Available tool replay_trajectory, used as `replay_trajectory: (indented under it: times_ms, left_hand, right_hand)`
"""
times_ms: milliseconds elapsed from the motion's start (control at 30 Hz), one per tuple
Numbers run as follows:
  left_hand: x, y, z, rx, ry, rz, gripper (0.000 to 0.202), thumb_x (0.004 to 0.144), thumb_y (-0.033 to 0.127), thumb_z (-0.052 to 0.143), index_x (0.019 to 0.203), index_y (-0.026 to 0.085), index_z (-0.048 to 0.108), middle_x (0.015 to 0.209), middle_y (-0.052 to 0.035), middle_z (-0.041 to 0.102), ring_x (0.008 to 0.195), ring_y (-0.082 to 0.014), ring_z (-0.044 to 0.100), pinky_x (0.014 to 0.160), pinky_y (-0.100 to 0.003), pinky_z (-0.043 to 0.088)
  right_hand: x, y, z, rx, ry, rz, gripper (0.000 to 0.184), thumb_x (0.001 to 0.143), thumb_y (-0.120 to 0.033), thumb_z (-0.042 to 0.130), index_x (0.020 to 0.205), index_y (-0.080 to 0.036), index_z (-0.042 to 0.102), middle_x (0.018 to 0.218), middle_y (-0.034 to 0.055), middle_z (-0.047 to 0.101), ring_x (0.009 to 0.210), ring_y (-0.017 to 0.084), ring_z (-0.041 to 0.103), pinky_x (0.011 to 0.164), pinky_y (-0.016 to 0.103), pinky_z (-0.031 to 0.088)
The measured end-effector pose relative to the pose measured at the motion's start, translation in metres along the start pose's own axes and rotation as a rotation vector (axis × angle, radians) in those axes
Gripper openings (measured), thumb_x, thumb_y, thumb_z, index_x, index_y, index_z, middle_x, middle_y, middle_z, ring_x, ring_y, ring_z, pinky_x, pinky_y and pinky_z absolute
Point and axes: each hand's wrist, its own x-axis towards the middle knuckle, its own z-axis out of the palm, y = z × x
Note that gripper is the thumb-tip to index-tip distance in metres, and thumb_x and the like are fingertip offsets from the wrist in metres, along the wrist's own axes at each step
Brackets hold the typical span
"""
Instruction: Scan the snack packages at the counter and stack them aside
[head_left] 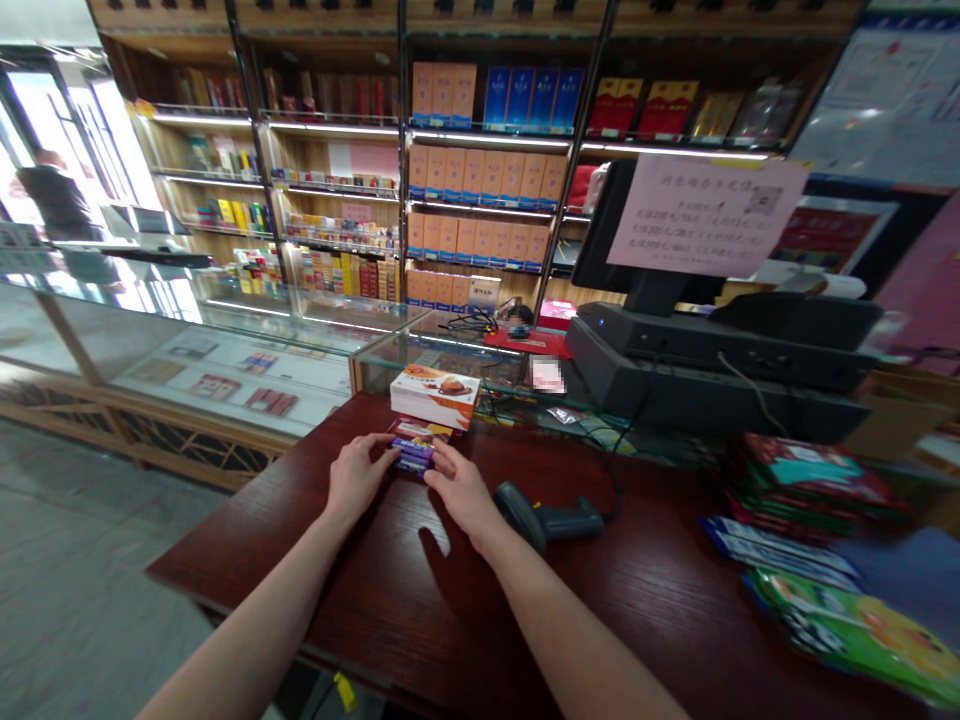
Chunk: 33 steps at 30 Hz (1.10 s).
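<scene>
At lower centre, the left hand [356,475] and right hand [459,490] pinch a purple-wrapped packet [414,456] from either side, fingers pressed in to steady it above the dark red wooden counter [637,590], just before a white and orange carton [434,396]. A handheld barcode scanner [546,517] lies within easy reach beside the right hand.

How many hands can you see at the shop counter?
2: the left hand and the right hand, both on a purple packet on the dark red counter, just in front of a white box.
</scene>
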Motion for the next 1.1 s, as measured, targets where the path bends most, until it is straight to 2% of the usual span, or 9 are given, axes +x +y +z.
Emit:
replay_trajectory:
  times_ms: [333, 600, 700, 900, 1100]
  left_hand:
    - [-0.003, 0.000, -0.001, -0.066, 0.012, 0.011, 0.034, 0.084, 0.045, 0.059, 0.111, 0.026, 0.069, 0.108, -0.0046, 0.073, 0.103, -0.0254, 0.065, 0.093, -0.040, 0.050]
    - [-0.007, 0.017, -0.009, -0.119, 0.075, 0.032, 0.030, 0.086, 0.039, 0.055, 0.108, 0.026, 0.070, 0.107, -0.0052, 0.072, 0.098, -0.0234, 0.065, 0.093, -0.038, 0.051]
    - [-0.007, 0.023, -0.012, -0.103, 0.080, 0.059, 0.029, 0.087, 0.037, 0.053, 0.107, 0.025, 0.070, 0.107, -0.0054, 0.072, 0.100, -0.0245, 0.065, 0.094, -0.039, 0.050]
    - [-0.005, 0.028, -0.014, -0.047, 0.065, 0.083, 0.029, 0.088, 0.036, 0.051, 0.108, 0.025, 0.069, 0.113, -0.0045, 0.072, 0.107, -0.0250, 0.063, 0.098, -0.040, 0.048]
    - [-0.005, 0.034, -0.012, -0.014, 0.072, 0.105, 0.032, 0.089, 0.037, 0.049, 0.111, 0.023, 0.069, 0.115, -0.0062, 0.071, 0.106, -0.0254, 0.064, 0.097, -0.041, 0.049]
  right_hand:
    - [-0.004, -0.002, -0.002, 0.002, 0.001, -0.013, 0.072, 0.075, -0.017, 0.062, 0.146, -0.010, 0.049, 0.145, 0.0195, 0.056, 0.134, 0.026, 0.055, 0.115, 0.041, 0.039]
    - [-0.009, -0.013, -0.009, -0.029, 0.008, -0.082, 0.065, 0.075, -0.016, 0.063, 0.139, -0.021, 0.057, 0.140, 0.0091, 0.062, 0.133, 0.023, 0.056, 0.116, 0.040, 0.038]
    - [-0.011, -0.020, -0.013, -0.027, 0.017, -0.102, 0.062, 0.075, -0.015, 0.062, 0.137, -0.021, 0.060, 0.140, 0.0086, 0.063, 0.133, 0.024, 0.056, 0.116, 0.041, 0.039]
    - [-0.011, -0.030, -0.027, 0.004, 0.057, -0.100, 0.063, 0.074, -0.017, 0.066, 0.136, -0.022, 0.060, 0.140, 0.0096, 0.062, 0.132, 0.025, 0.057, 0.116, 0.043, 0.039]
    - [-0.013, -0.038, -0.051, 0.003, 0.097, -0.149, 0.061, 0.075, -0.015, 0.064, 0.136, -0.022, 0.060, 0.142, 0.0102, 0.061, 0.134, 0.025, 0.055, 0.117, 0.044, 0.038]
